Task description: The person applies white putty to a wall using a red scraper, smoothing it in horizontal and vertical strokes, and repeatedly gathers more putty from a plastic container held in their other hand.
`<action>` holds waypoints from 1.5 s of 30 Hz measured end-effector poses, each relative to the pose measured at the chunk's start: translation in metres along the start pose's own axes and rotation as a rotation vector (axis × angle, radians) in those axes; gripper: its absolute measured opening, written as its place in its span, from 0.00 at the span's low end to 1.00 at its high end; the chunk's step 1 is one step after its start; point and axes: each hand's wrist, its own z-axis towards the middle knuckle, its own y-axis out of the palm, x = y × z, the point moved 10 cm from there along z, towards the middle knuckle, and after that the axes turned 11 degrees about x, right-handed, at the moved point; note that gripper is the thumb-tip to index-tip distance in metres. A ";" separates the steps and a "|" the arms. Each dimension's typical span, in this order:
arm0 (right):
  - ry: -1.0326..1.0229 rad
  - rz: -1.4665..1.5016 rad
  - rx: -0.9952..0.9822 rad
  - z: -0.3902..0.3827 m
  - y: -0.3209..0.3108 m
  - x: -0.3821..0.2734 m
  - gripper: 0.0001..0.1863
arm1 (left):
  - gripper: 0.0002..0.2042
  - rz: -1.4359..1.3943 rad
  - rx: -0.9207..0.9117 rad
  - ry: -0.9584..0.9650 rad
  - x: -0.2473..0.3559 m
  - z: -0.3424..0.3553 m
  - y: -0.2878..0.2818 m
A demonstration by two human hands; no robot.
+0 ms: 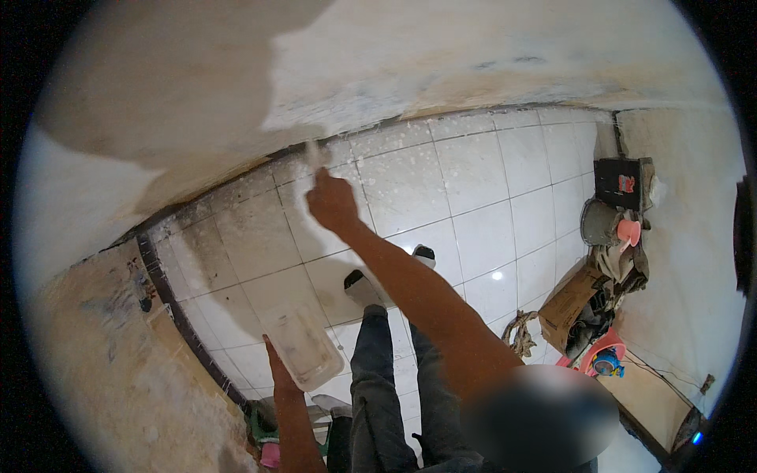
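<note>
My right hand [333, 202] reaches up and left to the foot of the white wall [473, 47]. Its fingers are closed around a thin pale tool [313, 150]; the tip is blurred, and its exact kind cannot be made out. At the lower left my left hand [284, 369] grips the left side of a translucent plastic tray [303, 347], with part of the hand hidden by it. Whitish smears mark the tray's inside. Pale spots and splashes dot the white floor tiles [402, 177] along the wall.
Along the right wall stand a black box [615, 181], a dark bucket [598, 223] with a pink dipper [628, 231], a cardboard box [569, 311] and a pink basin [611, 343]. A rag [520, 333] lies nearby. Something green [264, 426] stands at lower left. A blurred patch covers the lower right.
</note>
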 end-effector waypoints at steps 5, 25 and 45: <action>0.319 -0.044 0.394 0.027 -0.077 0.084 0.15 | 0.33 -0.067 -0.011 -0.065 -0.002 -0.010 -0.009; 0.356 -0.174 -0.150 -0.227 -0.197 0.297 0.17 | 0.36 0.084 -0.215 -0.130 -0.154 -0.057 0.188; 0.807 -0.034 0.426 -0.330 -0.651 0.496 0.14 | 0.32 0.261 -0.619 -0.217 -0.446 -0.206 0.543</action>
